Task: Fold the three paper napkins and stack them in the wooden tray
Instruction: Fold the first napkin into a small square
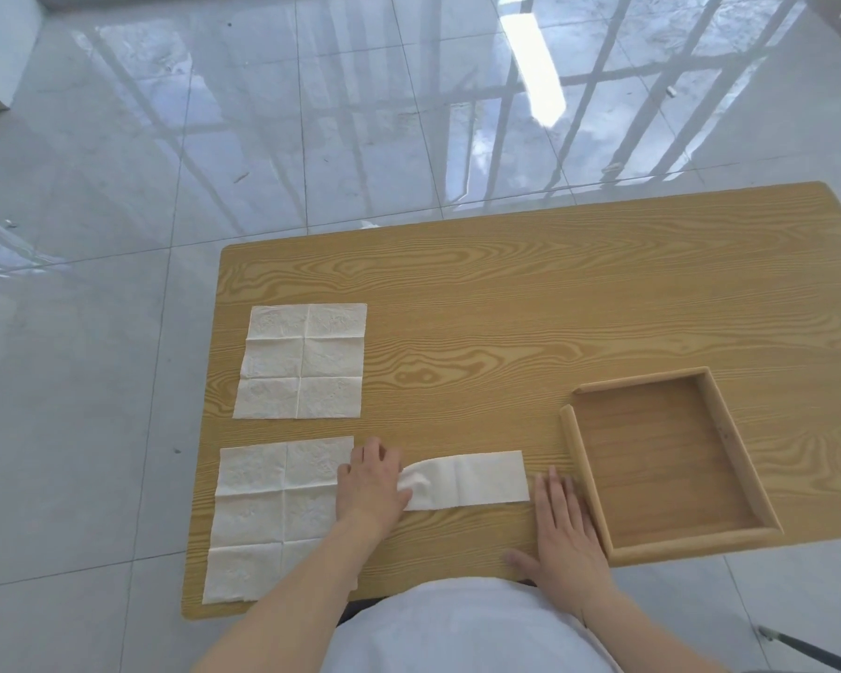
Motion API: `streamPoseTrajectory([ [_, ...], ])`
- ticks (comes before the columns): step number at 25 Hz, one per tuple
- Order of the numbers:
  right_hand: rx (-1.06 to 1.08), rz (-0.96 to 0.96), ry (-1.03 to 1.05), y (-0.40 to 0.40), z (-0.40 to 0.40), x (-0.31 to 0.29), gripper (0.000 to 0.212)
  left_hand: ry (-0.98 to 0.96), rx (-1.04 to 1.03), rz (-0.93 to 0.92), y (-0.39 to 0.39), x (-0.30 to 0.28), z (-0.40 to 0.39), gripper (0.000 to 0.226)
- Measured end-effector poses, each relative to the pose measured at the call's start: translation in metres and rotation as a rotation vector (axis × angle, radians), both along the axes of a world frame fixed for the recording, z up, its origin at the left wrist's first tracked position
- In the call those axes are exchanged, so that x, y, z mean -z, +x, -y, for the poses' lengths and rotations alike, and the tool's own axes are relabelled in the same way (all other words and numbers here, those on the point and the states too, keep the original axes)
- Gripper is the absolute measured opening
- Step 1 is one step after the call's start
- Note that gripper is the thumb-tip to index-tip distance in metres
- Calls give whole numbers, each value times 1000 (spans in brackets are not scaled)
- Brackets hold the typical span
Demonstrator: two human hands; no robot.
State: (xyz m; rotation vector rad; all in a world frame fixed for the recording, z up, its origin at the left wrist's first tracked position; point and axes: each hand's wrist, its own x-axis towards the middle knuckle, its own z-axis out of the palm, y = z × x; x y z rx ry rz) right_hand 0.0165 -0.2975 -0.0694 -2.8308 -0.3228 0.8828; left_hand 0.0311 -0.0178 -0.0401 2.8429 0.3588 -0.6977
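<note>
Three white paper napkins lie on the wooden table [506, 293]. One unfolded napkin [302, 361] lies flat at the far left. A second unfolded napkin [273, 517] lies at the near left. The third, a folded napkin strip [472, 479], lies in front of me. My left hand [371, 483] presses flat on the strip's left end, where the paper is lifted and creased. My right hand [562, 522] rests flat on the table just right of the strip, fingers apart, holding nothing. The wooden tray [581, 454] stands at the right with nothing in it.
The table stands on a glossy tiled floor [214, 138]. Its near edge runs just in front of my body. The tray's near right corner sits at the table's edge. A dark metal leg [807, 648] shows at the bottom right.
</note>
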Motion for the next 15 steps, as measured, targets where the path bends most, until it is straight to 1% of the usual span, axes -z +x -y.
streamPoseTrajectory([
  [2, -12, -23, -2, -1, 0, 2, 120, -44, -24, -32, 5, -4, 1, 19],
  [3, -14, -32, -3, -1, 0, 3, 122, -80, -39, -51, 7, -5, 0, 18],
  [6, -12, -46, -6, 1, -3, 5, 123, -239, -170, -108, 8, -8, -4, 25],
  [8, -16, -56, -3, 2, -5, 7, 125, -308, -239, -118, 6, -5, -10, 29],
  [10, -32, -68, 3, 5, -5, 8, 127, -321, -263, -127, 3, -4, -13, 27],
  [13, -62, -71, 1, 11, -3, 9, 132, -283, -258, -117, 0, -3, -12, 16],
  [15, -74, -77, 5, 13, -5, 8, 135, -315, -315, -99, -2, -3, -12, 11],
])
